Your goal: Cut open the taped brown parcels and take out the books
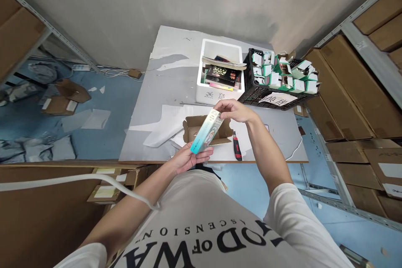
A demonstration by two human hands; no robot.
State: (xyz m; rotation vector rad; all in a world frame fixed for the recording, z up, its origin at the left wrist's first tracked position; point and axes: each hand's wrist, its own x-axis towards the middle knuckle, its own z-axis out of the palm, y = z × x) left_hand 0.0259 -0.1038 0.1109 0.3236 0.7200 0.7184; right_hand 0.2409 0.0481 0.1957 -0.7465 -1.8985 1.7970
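Over the table I hold a thick book (206, 131), white at the top and teal at the bottom, tilted with its spine and part of its cover showing. My left hand (190, 158) cradles its lower end, thumb side against it. At the upper end, my right hand (235, 110) grips it between thumb and fingers. Beneath the book lies an open brown cardboard box (224, 130), partly hidden by the book and my hands. A red and black utility knife (237, 146) rests to the right of the box.
A white foam bin (204, 94) with several books stands at the table's back. Beside it is a black crate (251, 88) full of green-and-white cartons. Loose paper (165, 127) covers the left side of the table (141, 104). Shelves with boxes (354, 92) stand right.
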